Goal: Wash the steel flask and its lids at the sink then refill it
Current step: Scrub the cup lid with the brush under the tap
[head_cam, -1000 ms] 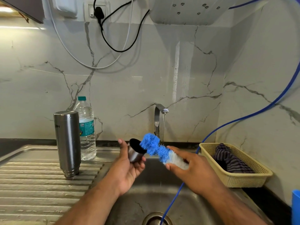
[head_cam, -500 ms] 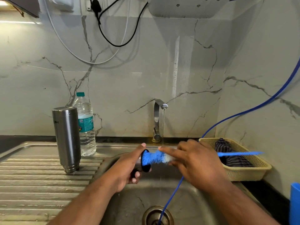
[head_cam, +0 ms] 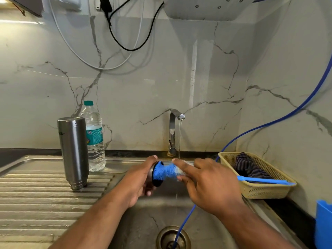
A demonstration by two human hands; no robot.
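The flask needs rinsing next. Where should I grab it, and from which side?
Probably best to wrap fingers round the straight middle of the flask, coming from the front left: it stands mouth-down on the drainboard, and the bottle crowds its right rear.

We see brushed satin steel on the flask (head_cam: 73, 151) and on the lid (head_cam: 156, 182), whose inside looks dark. The sink's ribbed drainboard (head_cam: 45, 194) is duller steel; the tap (head_cam: 172, 130) is polished metal. The water bottle (head_cam: 95, 144) is clear glossy plastic, the basket (head_cam: 260, 190) matt perforated plastic holding striped cloth (head_cam: 249, 166). The brush (head_cam: 166, 170) has fuzzy blue bristles; the wall (head_cam: 179, 78) is glossy veined stone.
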